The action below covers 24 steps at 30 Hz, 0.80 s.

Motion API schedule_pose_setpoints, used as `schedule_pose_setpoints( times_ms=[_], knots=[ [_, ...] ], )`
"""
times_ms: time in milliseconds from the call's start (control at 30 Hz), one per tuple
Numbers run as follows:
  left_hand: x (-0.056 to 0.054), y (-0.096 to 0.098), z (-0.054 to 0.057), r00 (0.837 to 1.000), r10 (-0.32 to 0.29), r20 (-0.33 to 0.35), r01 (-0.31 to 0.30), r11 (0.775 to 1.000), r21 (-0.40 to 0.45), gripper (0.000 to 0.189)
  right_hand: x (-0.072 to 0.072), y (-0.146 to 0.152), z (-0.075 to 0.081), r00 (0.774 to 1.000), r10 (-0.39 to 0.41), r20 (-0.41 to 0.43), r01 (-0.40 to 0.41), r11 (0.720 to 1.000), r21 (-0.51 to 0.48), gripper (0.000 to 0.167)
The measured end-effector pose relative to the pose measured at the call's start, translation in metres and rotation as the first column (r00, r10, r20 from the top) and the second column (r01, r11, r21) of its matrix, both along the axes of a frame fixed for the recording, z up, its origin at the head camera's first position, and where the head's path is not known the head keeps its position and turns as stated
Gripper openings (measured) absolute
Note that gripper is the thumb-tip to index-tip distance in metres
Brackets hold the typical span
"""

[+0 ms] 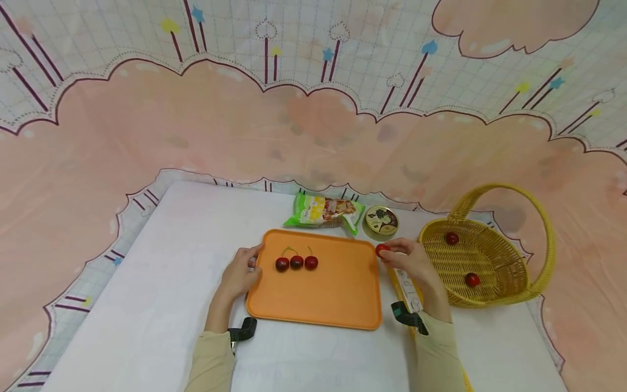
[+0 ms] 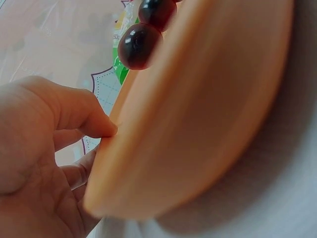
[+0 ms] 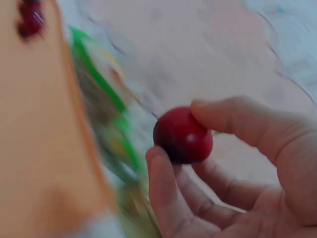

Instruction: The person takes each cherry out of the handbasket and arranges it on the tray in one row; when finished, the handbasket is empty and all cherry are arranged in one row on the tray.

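Note:
An orange tray (image 1: 338, 288) lies on the white table, with three dark red cherries (image 1: 296, 262) in a row toward its upper left. My left hand (image 1: 241, 274) grips the tray's left rim, thumb on the edge and fingers below it in the left wrist view. At the tray's right edge, my right hand (image 1: 410, 258) pinches a red cherry (image 3: 183, 135) between thumb and fingertips. To the right of that hand stands a yellow wicker basket (image 1: 482, 299) with a tall handle, and two cherries (image 1: 472, 280) lie inside it.
Behind the tray lies a green snack packet (image 1: 323, 211), and a round tin (image 1: 381, 221) sits to its right. A yellow box (image 1: 409, 291) is partly hidden under the right forearm. A patterned cloth (image 1: 294, 136) hangs behind the table (image 1: 161, 272).

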State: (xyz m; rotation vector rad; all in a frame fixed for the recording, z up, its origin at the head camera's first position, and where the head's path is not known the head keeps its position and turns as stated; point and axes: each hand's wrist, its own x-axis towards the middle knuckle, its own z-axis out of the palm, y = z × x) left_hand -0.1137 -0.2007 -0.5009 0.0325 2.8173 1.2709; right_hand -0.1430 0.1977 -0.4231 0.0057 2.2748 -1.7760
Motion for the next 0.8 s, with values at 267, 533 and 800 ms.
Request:
schedule_pose_setpoints(
  times_ms=[267, 533, 800],
  knots=[
    [0.0, 0.001, -0.002, 1.0, 0.01, 0.004, -0.01, 1.0, 0.011, 0.059, -0.005, -0.081, -0.043, 0.996, -0.014, 0.087, 0.004, 0.993, 0.114, 0.026],
    [0.005, 0.003, -0.004, 1.0, 0.015, 0.022, -0.016, 1.0, 0.007, 0.06, 0.001, -0.115, -0.055, 0.999, -0.01, 0.043, -0.001, 0.965, 0.261, 0.02],
    [0.002, 0.002, 0.0, 1.0, 0.01, 0.01, -0.01, 1.0, 0.006, 0.059, -0.002, -0.123, -0.054, 1.0, 0.027, -0.012, -0.023, 0.974, 0.226, 0.019]
  ],
)
